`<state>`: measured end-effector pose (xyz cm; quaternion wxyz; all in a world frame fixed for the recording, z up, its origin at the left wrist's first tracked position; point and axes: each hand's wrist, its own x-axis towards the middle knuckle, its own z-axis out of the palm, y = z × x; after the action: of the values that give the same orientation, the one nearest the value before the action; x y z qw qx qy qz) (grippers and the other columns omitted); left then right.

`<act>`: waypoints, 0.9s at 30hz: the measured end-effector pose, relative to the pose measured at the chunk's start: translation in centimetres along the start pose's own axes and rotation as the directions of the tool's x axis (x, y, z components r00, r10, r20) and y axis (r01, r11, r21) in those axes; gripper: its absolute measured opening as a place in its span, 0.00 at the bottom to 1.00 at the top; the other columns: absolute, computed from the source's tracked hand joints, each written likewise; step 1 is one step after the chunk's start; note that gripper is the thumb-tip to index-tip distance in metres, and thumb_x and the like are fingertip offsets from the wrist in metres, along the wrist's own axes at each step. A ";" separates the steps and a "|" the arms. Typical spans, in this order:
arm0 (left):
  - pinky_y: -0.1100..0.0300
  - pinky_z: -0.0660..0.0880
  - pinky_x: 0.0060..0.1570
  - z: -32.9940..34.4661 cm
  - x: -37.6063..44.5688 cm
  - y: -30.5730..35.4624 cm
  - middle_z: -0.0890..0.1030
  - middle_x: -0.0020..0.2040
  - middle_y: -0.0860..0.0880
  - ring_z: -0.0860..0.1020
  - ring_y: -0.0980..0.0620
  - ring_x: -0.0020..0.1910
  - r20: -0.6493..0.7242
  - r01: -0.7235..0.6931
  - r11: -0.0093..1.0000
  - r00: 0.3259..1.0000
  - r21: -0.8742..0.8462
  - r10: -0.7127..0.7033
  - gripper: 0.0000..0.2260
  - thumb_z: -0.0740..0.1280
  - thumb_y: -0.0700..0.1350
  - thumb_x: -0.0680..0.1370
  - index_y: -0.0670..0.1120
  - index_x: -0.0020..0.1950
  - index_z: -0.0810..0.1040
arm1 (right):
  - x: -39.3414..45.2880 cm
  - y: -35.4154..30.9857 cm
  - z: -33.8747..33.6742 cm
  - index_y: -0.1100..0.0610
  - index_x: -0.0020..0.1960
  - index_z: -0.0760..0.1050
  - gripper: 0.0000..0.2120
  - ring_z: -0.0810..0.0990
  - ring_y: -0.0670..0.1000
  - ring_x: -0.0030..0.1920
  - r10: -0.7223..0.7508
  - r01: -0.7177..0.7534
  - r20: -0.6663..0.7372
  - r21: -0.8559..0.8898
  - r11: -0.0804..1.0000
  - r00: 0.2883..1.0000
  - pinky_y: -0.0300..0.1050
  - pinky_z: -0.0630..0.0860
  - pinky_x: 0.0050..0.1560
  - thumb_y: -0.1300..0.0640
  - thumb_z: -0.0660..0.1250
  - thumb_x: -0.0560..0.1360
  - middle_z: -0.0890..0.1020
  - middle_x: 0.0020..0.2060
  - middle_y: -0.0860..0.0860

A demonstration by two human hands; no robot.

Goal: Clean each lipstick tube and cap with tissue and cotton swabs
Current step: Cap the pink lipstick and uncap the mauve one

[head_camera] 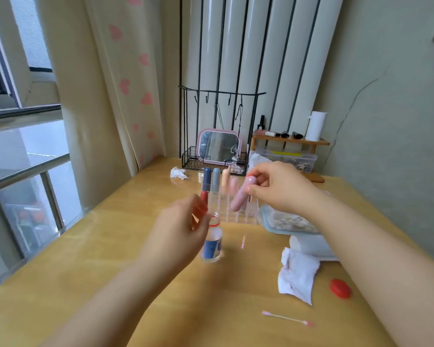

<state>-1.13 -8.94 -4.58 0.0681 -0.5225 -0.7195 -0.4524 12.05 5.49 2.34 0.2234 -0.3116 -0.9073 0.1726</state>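
My right hand [278,189] pinches a mauve-pink lipstick tube [241,196], capped and tilted, above a clear acrylic organizer [238,215]. In the organizer stand dark blue [207,179], grey-blue [216,181], peach [226,180], pale pink [234,184] and red [204,196] lipsticks. My left hand [183,226] hovers with loosely curled fingers beside the neck of a small open bottle [212,244]; I see nothing in it. A stained tissue [297,274] and a used cotton swab [288,318] lie on the wooden table [110,259] at the front right.
The bottle's red cap [340,288] lies near the right edge. A blue-rimmed box of cotton swabs [286,222] sits on a white tissue pack [311,247]. A crumpled tissue [178,172], a wire basket with a mirror [219,146] and a wooden shelf [290,141] stand behind.
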 end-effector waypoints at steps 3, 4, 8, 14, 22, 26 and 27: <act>0.67 0.69 0.36 1.4 -2.4 2.5 0.78 0.40 0.55 0.75 0.58 0.36 0.036 -0.095 0.993 0.995 -0.069 0.098 0.03 0.67 0.45 0.76 0.48 0.48 0.75 | -4.5 1.2 -0.3 0.50 0.43 0.78 0.01 0.82 0.51 0.42 0.058 -0.061 0.023 0.175 0.983 0.998 0.48 0.78 0.47 0.56 0.70 0.72 0.83 0.37 0.49; 0.64 0.70 0.38 2.1 -3.0 3.2 0.77 0.43 0.54 0.75 0.56 0.39 0.041 -0.127 0.989 0.991 -0.074 0.130 0.05 0.66 0.46 0.76 0.48 0.49 0.74 | -5.8 1.8 -0.1 0.50 0.42 0.78 0.02 0.83 0.51 0.42 0.078 -0.085 0.037 0.249 0.965 0.996 0.48 0.78 0.48 0.57 0.70 0.72 0.83 0.37 0.50; 0.58 0.71 0.48 5.2 -4.5 4.6 0.74 0.54 0.53 0.75 0.52 0.51 0.140 -0.101 0.994 0.985 -0.032 0.104 0.13 0.64 0.51 0.78 0.47 0.59 0.71 | -10.1 4.0 1.1 0.58 0.47 0.78 0.04 0.82 0.47 0.37 0.182 -0.176 0.039 0.515 0.839 0.983 0.39 0.78 0.42 0.63 0.70 0.73 0.83 0.37 0.53; 0.70 0.64 0.38 7.2 -5.5 4.0 0.70 0.39 0.57 0.70 0.60 0.37 0.259 -0.141 0.985 0.952 -0.098 0.162 0.03 0.66 0.45 0.77 0.47 0.50 0.76 | -13.1 5.7 2.6 0.62 0.50 0.77 0.05 0.80 0.45 0.35 0.276 -0.252 0.077 0.682 0.687 0.958 0.33 0.74 0.36 0.65 0.69 0.74 0.83 0.36 0.54; 0.71 0.67 0.40 6.5 -6.3 2.8 0.73 0.39 0.61 0.72 0.61 0.41 0.291 -0.236 0.952 0.913 -0.195 0.286 0.09 0.63 0.48 0.74 0.50 0.51 0.79 | -14.0 5.4 3.0 0.56 0.45 0.77 0.04 0.76 0.42 0.31 0.246 -0.302 0.177 0.603 0.738 0.953 0.44 0.76 0.32 0.56 0.70 0.73 0.81 0.32 0.46; 0.69 0.68 0.39 6.3 -6.4 3.2 0.74 0.38 0.59 0.73 0.59 0.40 0.265 -0.257 0.946 0.915 -0.197 0.303 0.08 0.63 0.48 0.75 0.49 0.49 0.80 | -14.0 5.4 2.4 0.60 0.45 0.78 0.14 0.76 0.43 0.31 0.202 -0.252 0.151 0.630 0.735 0.968 0.38 0.74 0.33 0.49 0.70 0.69 0.81 0.32 0.48; 0.69 0.68 0.39 6.3 -6.4 3.4 0.74 0.37 0.59 0.73 0.59 0.40 0.264 -0.251 0.948 0.918 -0.194 0.297 0.08 0.63 0.49 0.75 0.49 0.49 0.80 | -13.9 5.3 2.2 0.60 0.45 0.78 0.15 0.75 0.43 0.31 0.202 -0.242 0.137 0.636 0.733 0.970 0.36 0.73 0.34 0.48 0.70 0.68 0.81 0.31 0.49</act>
<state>6.81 -8.68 -9.94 -0.0164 -0.6826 -0.6036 -0.4117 23.34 0.13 -6.10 0.2684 -0.3160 -0.7537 0.5099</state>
